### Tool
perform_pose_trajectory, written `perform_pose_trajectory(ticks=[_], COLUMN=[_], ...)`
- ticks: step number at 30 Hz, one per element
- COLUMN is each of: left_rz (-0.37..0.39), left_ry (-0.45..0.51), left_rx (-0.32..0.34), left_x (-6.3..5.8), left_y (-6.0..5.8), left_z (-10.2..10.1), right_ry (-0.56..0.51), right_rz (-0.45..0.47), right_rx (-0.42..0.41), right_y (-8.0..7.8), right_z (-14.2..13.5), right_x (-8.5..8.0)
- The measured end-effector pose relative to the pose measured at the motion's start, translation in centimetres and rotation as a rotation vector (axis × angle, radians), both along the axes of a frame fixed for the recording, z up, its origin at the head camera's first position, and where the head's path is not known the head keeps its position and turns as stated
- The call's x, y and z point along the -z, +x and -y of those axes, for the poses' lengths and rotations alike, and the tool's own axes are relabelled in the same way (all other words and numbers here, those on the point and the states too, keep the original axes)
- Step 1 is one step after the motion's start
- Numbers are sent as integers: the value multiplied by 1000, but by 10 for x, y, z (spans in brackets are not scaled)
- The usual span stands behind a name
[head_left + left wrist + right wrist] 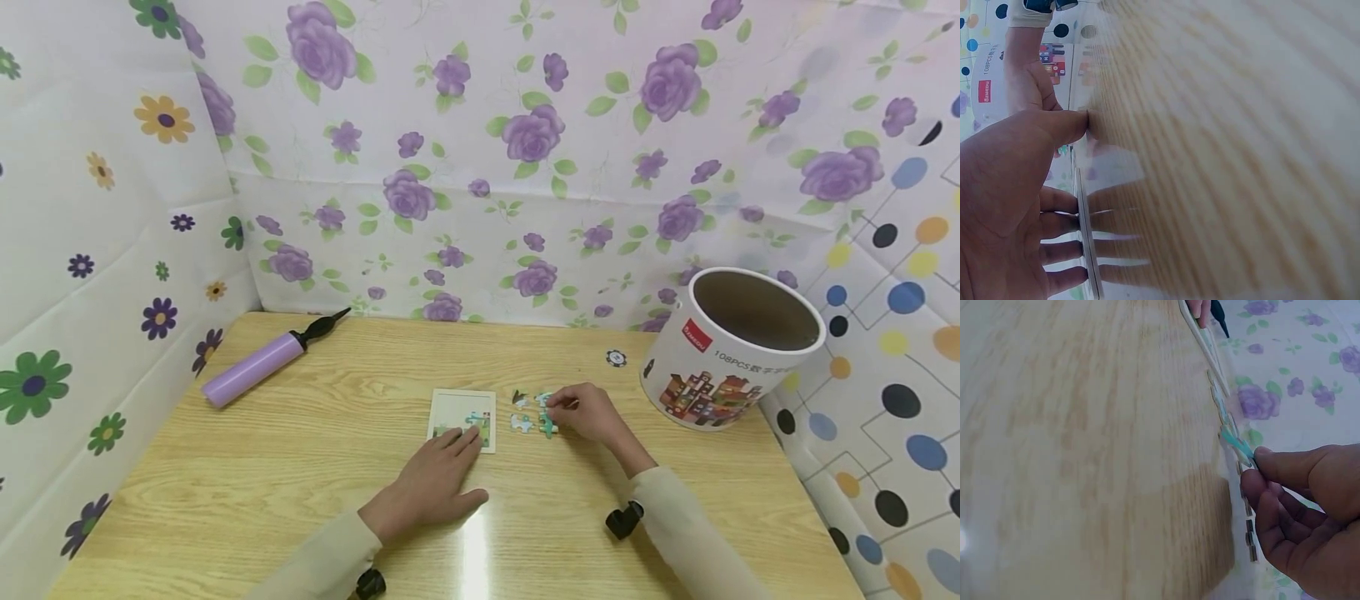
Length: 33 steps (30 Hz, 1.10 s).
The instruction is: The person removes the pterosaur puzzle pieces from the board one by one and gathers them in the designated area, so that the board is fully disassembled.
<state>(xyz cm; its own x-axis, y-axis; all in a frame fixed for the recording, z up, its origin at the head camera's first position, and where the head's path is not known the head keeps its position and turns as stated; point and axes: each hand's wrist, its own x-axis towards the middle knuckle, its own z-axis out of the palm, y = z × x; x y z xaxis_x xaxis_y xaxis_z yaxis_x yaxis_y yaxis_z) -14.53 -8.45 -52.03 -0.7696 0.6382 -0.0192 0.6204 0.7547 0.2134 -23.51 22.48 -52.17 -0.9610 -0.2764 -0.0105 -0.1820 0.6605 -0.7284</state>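
One wood-grain table (262,492) with glare streak (475,554); one rose-printed rear cloth (480,225); one flower-printed left cloth (112,225); one dot-patterned right cloth (877,358).

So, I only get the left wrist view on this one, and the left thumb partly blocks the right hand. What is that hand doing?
Observer: The right hand pinches a teal puzzle piece between thumb and finger.

Operator: And the left hand, what do its fingertips rest on?

Observer: A pale puzzle tray, with pieces laid in only part of it.

Operator: Anything lying off to the person's left?

Observer: Yes, a purple pump lies toward the back left of the table.
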Motion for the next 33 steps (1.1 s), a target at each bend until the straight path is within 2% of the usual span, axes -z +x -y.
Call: perform_pose_trajectory(ticks=[10, 20, 28, 33], left_rz=[-9, -9, -9, -15], left_ry=[-9, -20, -18, -21], left_rx=[1, 10, 1, 4], left_x=[1, -1, 0, 0], left_y=[0, 0, -1, -1], left_z=[0, 1, 0, -1], right_ry=[49, 60, 72, 56], right_rz=[-14, -18, -62, -56], right_rx=[8, 9, -53, -99], right_y=[-2, -2, -5, -8], right_z=[2, 8, 34, 53], right_x=[4, -3, -16, -14])
